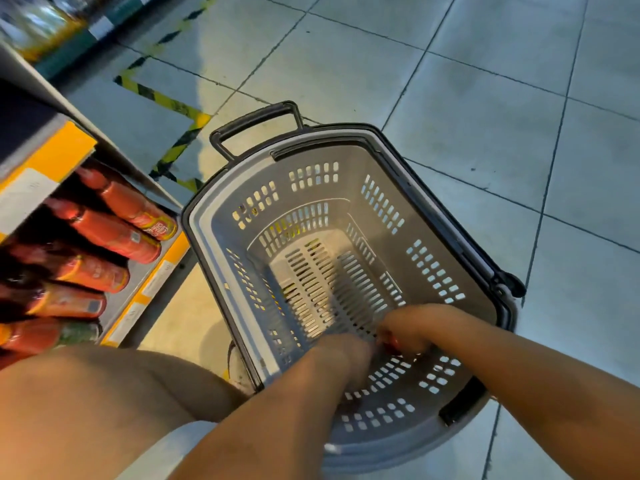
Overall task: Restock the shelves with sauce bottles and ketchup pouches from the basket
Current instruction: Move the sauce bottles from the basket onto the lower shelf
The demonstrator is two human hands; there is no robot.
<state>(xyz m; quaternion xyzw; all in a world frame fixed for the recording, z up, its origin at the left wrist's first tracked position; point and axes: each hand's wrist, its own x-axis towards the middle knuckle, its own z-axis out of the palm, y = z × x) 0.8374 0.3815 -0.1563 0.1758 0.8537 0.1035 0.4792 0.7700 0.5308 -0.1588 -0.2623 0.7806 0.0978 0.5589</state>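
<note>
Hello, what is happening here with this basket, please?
A person crouches beside a grey basket on the tiled floor. Both hands reach into its near end: the right hand holds something small and red, the left hand is next to it. The basket looks almost empty. Red sauce bottles already stand on the shelf.

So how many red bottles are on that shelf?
6 red bottles show, lined up on the lower shelf at the left, and one cut off at the edge. More may be hidden behind.

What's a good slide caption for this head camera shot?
Both hands reach into a nearly empty grey basket beside a shelf of red sauce bottles.
</note>
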